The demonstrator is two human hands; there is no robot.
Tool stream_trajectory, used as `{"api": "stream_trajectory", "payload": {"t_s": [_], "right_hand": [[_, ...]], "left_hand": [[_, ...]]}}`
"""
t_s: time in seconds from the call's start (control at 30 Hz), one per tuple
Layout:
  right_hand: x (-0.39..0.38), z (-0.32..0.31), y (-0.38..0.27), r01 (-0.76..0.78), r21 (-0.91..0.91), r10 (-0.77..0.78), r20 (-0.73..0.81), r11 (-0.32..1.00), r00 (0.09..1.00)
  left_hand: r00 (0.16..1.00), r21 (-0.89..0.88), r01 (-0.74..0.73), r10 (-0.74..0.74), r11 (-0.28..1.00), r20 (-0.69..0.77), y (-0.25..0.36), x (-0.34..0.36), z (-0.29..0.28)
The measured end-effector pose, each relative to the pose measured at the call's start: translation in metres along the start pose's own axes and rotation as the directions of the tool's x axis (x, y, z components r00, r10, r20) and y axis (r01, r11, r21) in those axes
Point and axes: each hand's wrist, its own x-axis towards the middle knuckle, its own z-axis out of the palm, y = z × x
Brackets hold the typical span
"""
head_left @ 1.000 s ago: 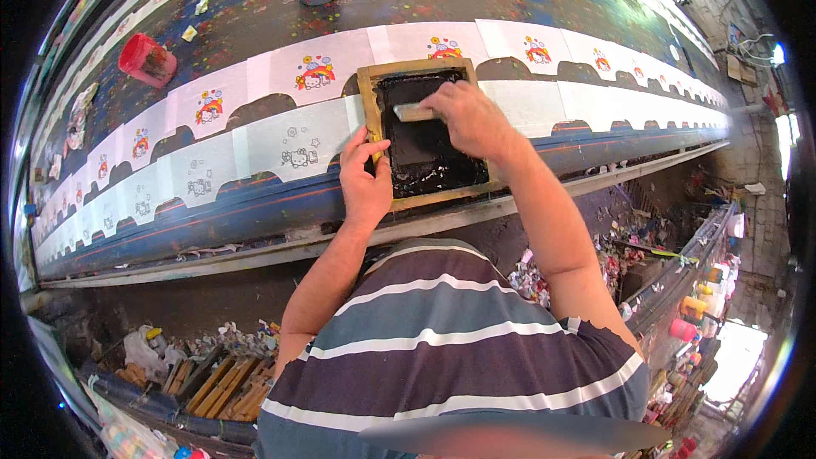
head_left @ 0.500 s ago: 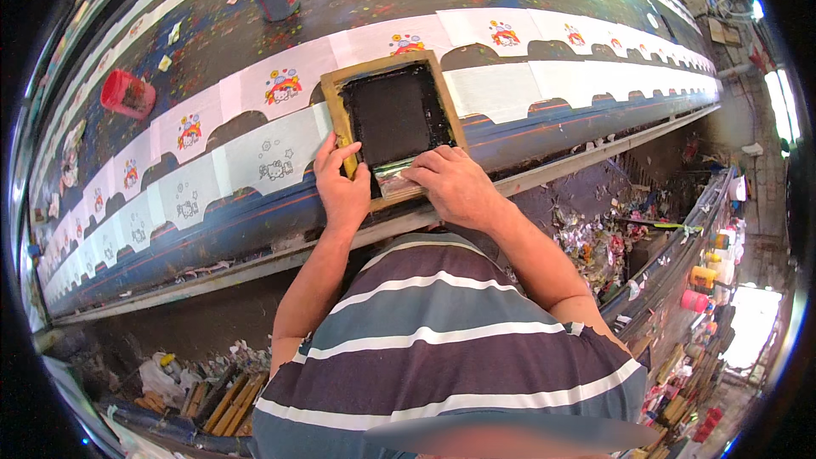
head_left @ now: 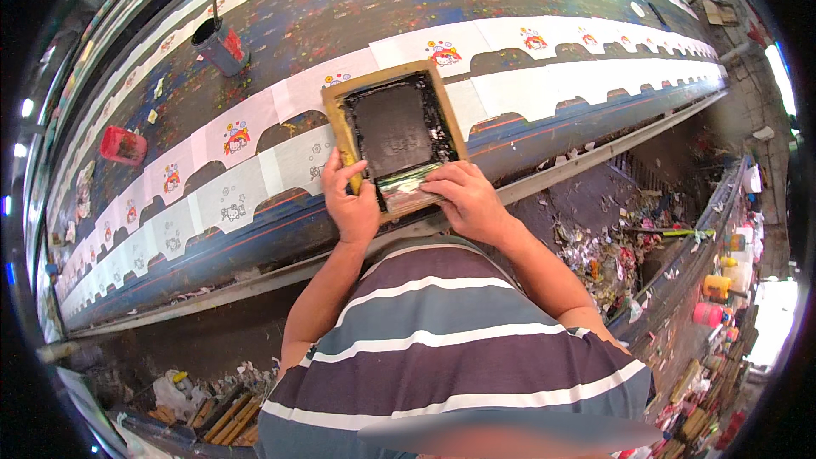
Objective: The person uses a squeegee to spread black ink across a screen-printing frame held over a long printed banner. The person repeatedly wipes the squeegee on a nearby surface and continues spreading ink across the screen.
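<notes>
A wooden screen-printing frame (head_left: 341, 87) with dark, ink-smeared mesh lies tilted over a row of white cut pieces at the table's near edge. My left hand (head_left: 354, 204) grips its left side, thumb and fingers round the wood. At the near end, inside the frame, rests a squeegee (head_left: 398, 189) streaked with shiny ink. The fingers of my right hand (head_left: 466, 194) close on the squeegee's right part, near the frame's corner. Left of the frame, a white piece (head_left: 232, 206) bears a dark outline print, and a further outline is partly covered by the frame.
Beyond runs a row of pieces with coloured prints (head_left: 444, 54). A dark ink pot (head_left: 220, 47) with a stick and a red cup (head_left: 123, 145) stand on the paint-spotted table (head_left: 357, 0). Scraps (head_left: 595, 246) litter a trough at right; wooden frames (head_left: 234, 412) lie lower left.
The frame, with both hands, has moved right along the row, and another outline print shows partly at its left. The mesh looks greyer than before, and the squeegee remains at the near end.
</notes>
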Motion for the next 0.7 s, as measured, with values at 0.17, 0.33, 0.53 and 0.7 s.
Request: {"api": "stream_trajectory", "payload": {"t_s": [0.17, 0.33, 0.53, 0.7], "right_hand": [[-0.020, -0.038, 0.041, 0.007, -0.018, -0.006, 0.011, 1.000, 1.000], [-0.025, -0.063, 0.062, 0.049, 0.010, -0.050, 0.069, 0.999, 0.996], [-0.017, -0.064, 0.065, 0.124, -0.078, -0.116, 0.099, 0.989, 0.988], [0.002, -0.062, 0.061, 0.211, -0.219, -0.142, 0.292, 0.953, 0.946]], "left_hand": [[1.000, -0.044, 0.012, -0.012, 0.999, -0.002, 0.019, -0.009, 0.059], [0.998, -0.061, 0.063, -0.063, 0.996, 0.001, 0.027, -0.013, 0.081], [0.990, -0.070, 0.142, -0.142, 0.987, 0.014, 0.023, -0.015, 0.089], [0.986, -0.056, 0.164, -0.162, 0.985, 0.039, 0.019, -0.016, 0.091]]}}
